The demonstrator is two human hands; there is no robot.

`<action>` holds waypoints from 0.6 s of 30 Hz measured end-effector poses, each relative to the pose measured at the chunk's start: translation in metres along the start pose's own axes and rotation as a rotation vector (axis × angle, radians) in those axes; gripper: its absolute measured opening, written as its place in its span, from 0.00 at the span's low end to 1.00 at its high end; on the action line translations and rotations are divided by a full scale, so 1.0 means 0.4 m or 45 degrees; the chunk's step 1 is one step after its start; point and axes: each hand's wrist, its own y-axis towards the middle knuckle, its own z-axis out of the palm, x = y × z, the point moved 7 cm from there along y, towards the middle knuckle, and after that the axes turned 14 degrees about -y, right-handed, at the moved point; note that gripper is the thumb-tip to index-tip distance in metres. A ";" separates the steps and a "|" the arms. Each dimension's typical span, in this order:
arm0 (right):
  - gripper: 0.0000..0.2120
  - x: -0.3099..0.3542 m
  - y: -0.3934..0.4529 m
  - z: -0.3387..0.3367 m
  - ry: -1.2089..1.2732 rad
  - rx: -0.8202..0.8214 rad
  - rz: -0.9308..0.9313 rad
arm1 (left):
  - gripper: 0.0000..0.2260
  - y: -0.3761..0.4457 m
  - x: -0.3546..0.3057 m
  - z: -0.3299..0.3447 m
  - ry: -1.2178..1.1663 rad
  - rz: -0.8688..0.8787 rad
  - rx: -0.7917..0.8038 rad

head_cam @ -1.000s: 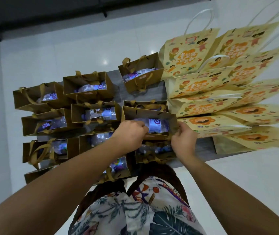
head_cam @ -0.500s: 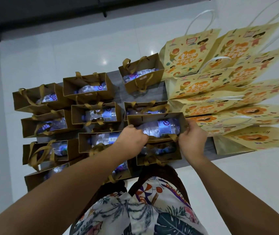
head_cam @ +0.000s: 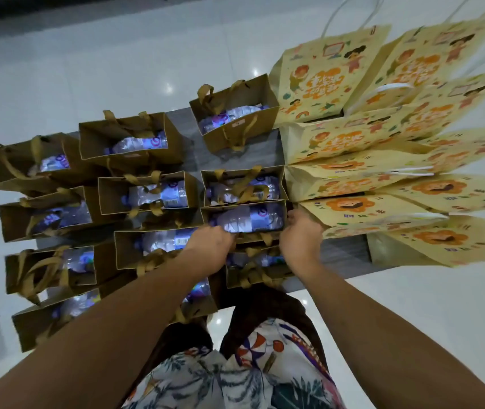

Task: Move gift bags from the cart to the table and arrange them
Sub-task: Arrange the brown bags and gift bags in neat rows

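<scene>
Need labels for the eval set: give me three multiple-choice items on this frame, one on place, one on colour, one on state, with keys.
1. Where do the pale yellow cartoon-printed paper bags stand relative to the brown paper gift bags with ribbon handles?
A. To their left
B. To their right
C. Under the table

2. What colour are the cord handles of the pale yellow bags?
A. White
B. Red
C. Black

3. What are the two hands doing to the brown bag holding a clear plastic water bottle in the column beside the yellow bags?
A. Hanging idle away from it
B. Gripping its two ends, one hand each
C. Pulling the bottle out

Answers: 1 B, the yellow bags fill the table's right end. 2 A, a white loop shows on them. 3 B, the left hand and right hand curl over the bag's opposite ends.
</scene>
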 end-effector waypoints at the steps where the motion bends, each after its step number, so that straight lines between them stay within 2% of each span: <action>1: 0.18 0.006 0.004 -0.002 0.021 -0.018 -0.006 | 0.09 0.001 0.006 -0.002 -0.123 -0.007 -0.051; 2: 0.19 0.017 0.010 -0.012 0.051 -0.060 -0.026 | 0.09 0.003 0.016 -0.013 -0.239 -0.005 -0.157; 4: 0.17 0.051 0.037 -0.047 0.105 -0.181 -0.068 | 0.11 -0.001 0.049 -0.067 -0.424 -0.021 -0.513; 6: 0.15 0.099 0.087 -0.066 0.100 -0.230 -0.110 | 0.10 -0.007 0.102 -0.134 -0.609 -0.133 -0.867; 7: 0.14 0.124 0.117 -0.060 0.054 -0.210 -0.132 | 0.10 -0.002 0.133 -0.160 -0.699 -0.233 -0.962; 9: 0.11 0.156 0.173 -0.039 -0.081 -0.122 -0.111 | 0.13 0.033 0.192 -0.186 -0.811 -0.468 -0.917; 12: 0.13 0.151 0.232 0.003 -0.169 0.088 0.047 | 0.15 0.095 0.253 -0.163 -0.970 -0.761 -0.631; 14: 0.11 0.144 0.247 0.015 -0.182 0.145 0.096 | 0.13 0.117 0.269 -0.152 -1.038 -0.813 -0.613; 18: 0.08 0.159 0.262 -0.004 -0.212 0.077 0.126 | 0.08 0.120 0.261 -0.165 -1.038 -0.757 -0.692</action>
